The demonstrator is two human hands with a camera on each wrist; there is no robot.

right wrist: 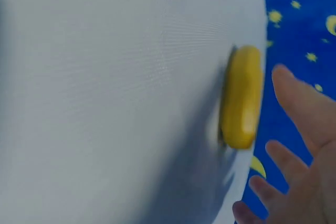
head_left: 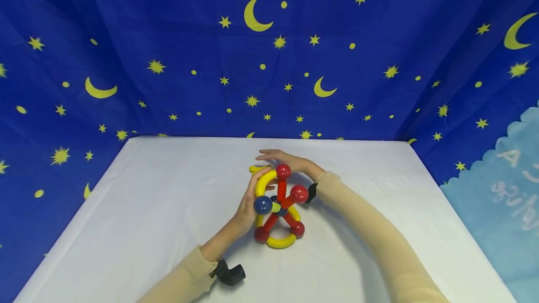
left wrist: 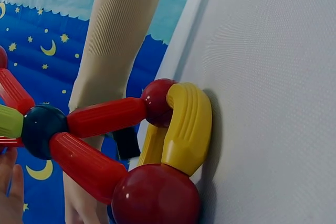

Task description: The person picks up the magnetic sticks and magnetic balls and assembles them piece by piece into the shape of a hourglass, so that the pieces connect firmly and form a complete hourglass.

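My left hand (head_left: pixel 246 207) grips a structure of balls and rods from its left side, fingers partly hidden behind a yellow curved rod (head_left: pixel 264 182). Red straight rods (left wrist: pixel 107 117) run out from a dark blue centre ball (left wrist: pixel 45 131) to red balls (left wrist: pixel 156 195). Another blue ball (head_left: pixel 263 205) faces forward beside a light green rod (head_left: pixel 275 207). At the base, a yellow curved rod (head_left: pixel 281 241) links two red balls. Behind the structure, my right hand (right wrist: pixel 310 150) has its fingers spread, close over a loose yellow rod (right wrist: pixel 242 98) lying on the table.
A white cloth covers the table (head_left: pixel 168 209). Blue curtain (head_left: pixel 202 50) with yellow stars and moons hangs behind and at the sides, with a light blue panel (head_left: pixel 501 195) at the right. Black wrist straps (head_left: pixel 229 273) sit on both forearms.
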